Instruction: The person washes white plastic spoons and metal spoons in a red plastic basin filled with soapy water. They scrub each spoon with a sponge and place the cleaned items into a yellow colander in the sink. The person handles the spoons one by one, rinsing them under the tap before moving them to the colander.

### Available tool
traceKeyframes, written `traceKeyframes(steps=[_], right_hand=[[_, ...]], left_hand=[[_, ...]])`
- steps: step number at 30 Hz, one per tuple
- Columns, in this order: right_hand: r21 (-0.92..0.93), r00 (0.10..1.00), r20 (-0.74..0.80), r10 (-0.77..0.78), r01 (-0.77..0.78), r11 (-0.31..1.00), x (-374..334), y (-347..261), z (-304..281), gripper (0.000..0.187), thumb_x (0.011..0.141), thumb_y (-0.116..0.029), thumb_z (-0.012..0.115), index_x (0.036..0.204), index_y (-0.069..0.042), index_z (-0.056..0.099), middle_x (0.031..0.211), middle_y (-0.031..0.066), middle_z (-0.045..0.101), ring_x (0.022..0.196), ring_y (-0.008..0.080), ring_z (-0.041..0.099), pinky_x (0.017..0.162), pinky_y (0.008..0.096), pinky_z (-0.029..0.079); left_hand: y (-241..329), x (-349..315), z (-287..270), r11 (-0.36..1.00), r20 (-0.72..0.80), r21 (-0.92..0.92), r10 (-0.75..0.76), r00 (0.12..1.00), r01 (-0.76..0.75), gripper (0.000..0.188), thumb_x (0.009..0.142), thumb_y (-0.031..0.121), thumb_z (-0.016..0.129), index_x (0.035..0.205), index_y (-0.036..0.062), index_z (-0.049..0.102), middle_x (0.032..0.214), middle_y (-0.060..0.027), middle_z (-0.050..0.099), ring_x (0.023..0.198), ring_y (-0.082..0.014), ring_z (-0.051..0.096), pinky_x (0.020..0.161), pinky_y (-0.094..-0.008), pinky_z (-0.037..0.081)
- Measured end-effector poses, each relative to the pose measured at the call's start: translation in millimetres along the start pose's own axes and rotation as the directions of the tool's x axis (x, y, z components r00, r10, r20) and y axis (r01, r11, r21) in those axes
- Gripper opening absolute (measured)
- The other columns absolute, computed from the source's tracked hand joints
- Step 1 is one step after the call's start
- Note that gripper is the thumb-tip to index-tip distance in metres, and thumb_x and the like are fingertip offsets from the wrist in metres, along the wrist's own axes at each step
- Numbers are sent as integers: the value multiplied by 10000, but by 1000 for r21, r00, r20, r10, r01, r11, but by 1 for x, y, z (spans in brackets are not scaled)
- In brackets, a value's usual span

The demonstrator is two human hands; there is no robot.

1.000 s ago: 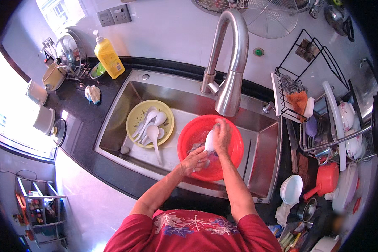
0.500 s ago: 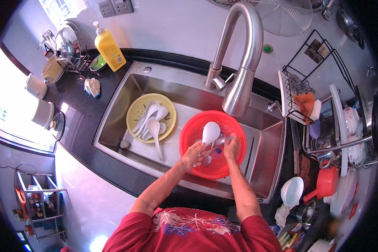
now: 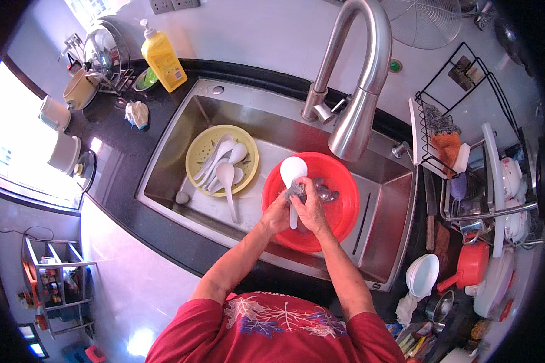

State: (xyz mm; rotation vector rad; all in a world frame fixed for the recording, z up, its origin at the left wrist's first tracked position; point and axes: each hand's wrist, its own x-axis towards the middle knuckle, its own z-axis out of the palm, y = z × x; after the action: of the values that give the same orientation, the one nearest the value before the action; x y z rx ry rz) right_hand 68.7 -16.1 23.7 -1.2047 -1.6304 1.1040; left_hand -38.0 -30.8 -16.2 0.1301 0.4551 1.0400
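Note:
Above a red basin (image 3: 345, 215), my left hand (image 3: 277, 213) is closed round the handle of a large white serving spoon (image 3: 293, 167), its bowl pointing away from me. My right hand (image 3: 310, 210) presses a grey wire scrubber (image 3: 297, 190) against the spoon where bowl and handle meet. Both hands nearly touch, and the fingers partly hide the handle. Shiny metal utensils, perhaps spoons (image 3: 327, 195), lie in the basin beside my right hand. To the left, a yellow strainer basket (image 3: 252, 158) holds several white spoons; one white spoon (image 3: 226, 176) rests over its near rim.
The basin and basket stand in a steel sink (image 3: 191, 215). A tall faucet (image 3: 352, 130) hangs just beyond the basin. A yellow pump bottle (image 3: 163, 60) stands at the back left. On the right are a wire rack (image 3: 433, 145), white bowls (image 3: 422, 274) and a red ladle-like pot (image 3: 471, 266).
My right hand has come up out of the basin and leftward onto the white serving spoon, with the grey scrubber now visible. The spoon has shifted slightly left and away.

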Motion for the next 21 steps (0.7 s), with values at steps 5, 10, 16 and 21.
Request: traceKeyframes(steps=[5,10,16,21], right_hand=[[-46,989,147,25,-19,999,-22,-1,1,319,696,6,551,978,-47,411,872,120,491,836,235,498,754,320,401],[-163,938,298,178,-133,978,-46,32,-19,273,671,16,548,914,-35,436,839,123,502,791,231,520,710,326,407],[-1,987,-137,90,-91,996,-29,31,-22,282,699,-17,554,966,-17,462,836,67,529,797,148,515,703,284,414],[64,988,-3,154,-153,986,-21,26,-14,228,725,-45,544,947,-1,516,778,45,548,738,133,517,680,273,419]], left_hand=[[4,1,-27,997,59,-68,-39,997,43,377,859,363,446,1109,83,482,983,-79,565,913,-214,539,865,-378,411],[-1,2,-14,984,-140,177,45,989,-20,319,858,273,470,1072,37,501,889,-60,584,805,-192,553,802,-366,444],[-7,6,-20,977,-70,210,57,996,-41,295,872,218,441,1112,55,493,1023,-60,573,950,-173,532,870,-338,401],[-4,2,3,991,-27,125,-51,998,54,274,892,237,396,1009,39,544,943,-53,589,881,-166,540,822,-329,416]])
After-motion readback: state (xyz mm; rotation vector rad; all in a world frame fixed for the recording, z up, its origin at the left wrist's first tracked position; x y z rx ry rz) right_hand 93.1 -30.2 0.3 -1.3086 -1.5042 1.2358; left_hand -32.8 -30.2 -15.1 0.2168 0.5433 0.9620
